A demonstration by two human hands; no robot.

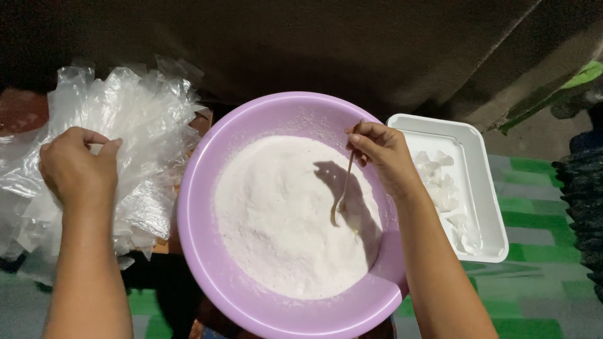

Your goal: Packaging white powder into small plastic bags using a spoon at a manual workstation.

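Two bare hands are working around the purple basin [201,188] of white powder [276,220]: the right hand [382,154], over the basin's right rim, is pinching a thin spoon [345,185] whose long axis is slanting down-left into the powder. Left of the basin, the left hand [75,166] is closing its fingers on the stack of clear plastic bags [144,119], while a white tray [483,188] with small filled packets is sitting to the basin's right, nearer the right hand.

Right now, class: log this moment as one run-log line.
left hand: pinching clear bags | right hand: holding spoon in white powder | purple bowl | white tray: small filled bags
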